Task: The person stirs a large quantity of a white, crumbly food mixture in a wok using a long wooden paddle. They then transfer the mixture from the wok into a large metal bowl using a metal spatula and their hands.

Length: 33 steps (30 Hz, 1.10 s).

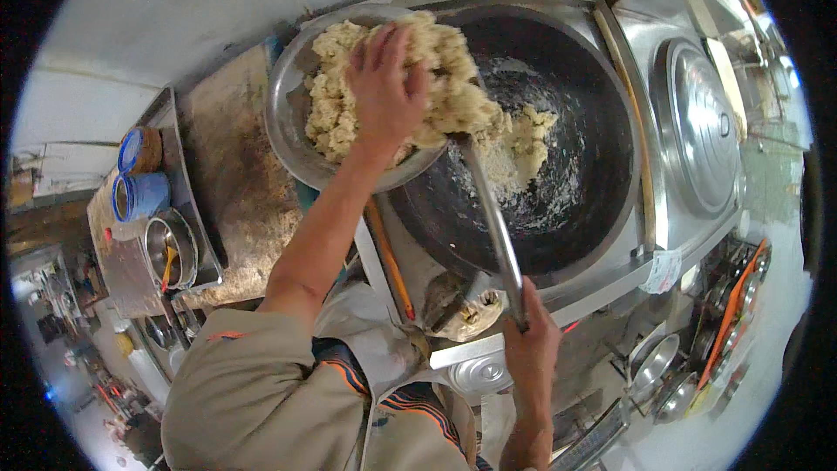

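Note:
My left hand [389,88] lies with spread fingers on a heap of pale, crumbly, dough-like food [333,104] in a wide metal basin [288,144]. The basin overlaps the left rim of a large dark wok [588,144]. Some of the heap hangs over the basin's right side, and a clump of the same food [533,144] lies in the wok among whitish residue. My right hand [533,333] is closed around the metal handle of a long-handled tool [497,216]. Its head meets the food at the basin's right edge and is partly hidden.
A round metal lid [700,127] covers the place right of the wok. At the left, blue-rimmed jars [140,196] and a metal pot with a yellow utensil [171,252] stand beside a stained board [229,163]. Metal bowls [657,363] sit at lower right. A wall rises behind the wok.

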### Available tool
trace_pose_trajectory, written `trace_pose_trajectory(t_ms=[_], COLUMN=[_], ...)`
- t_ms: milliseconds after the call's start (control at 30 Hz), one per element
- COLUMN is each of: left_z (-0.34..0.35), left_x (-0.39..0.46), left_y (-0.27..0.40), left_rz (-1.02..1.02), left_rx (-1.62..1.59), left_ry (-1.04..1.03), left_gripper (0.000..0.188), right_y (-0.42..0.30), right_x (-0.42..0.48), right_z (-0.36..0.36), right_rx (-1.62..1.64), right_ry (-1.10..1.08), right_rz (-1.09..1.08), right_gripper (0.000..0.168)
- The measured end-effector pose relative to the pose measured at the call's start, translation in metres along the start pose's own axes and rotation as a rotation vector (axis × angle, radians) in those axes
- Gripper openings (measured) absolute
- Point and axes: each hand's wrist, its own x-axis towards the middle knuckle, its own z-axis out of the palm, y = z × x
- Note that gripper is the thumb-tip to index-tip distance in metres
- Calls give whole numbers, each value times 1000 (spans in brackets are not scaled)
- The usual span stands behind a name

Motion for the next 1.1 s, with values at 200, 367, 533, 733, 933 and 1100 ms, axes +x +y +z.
trace_pose_trajectory(t_ms=[200, 367, 533, 733, 933, 1100], left_z=[-38, -46, -48, -86, -62, -39], left_x=[-69, -81, -91, -63, -75, -83], left_y=[-106, -138, -178, -129, -58, -72], left_rz=[-234, -517, -625, -446, 58, 63], left_rx=[-9, -140, -18, -2, -23, -32], left_ry=[-30, -66, -258, -238, -205, -132], left_gripper=[45, 48, 54, 54, 48, 47], right_y=[-37, -67, -86, -89, -101, -104], right_x=[-6, -8, -20, -27, -30, -33], right_z=[49, 63, 61, 65, 64, 60], right_rx=[-280, -451, -463, -506, -540, -517], right_ry=[19, 72, 116, 140, 139, 161], right_rz=[-210, -141, -142, -147, -179, -209], right_gripper=[63, 60, 60, 60, 57, 55])
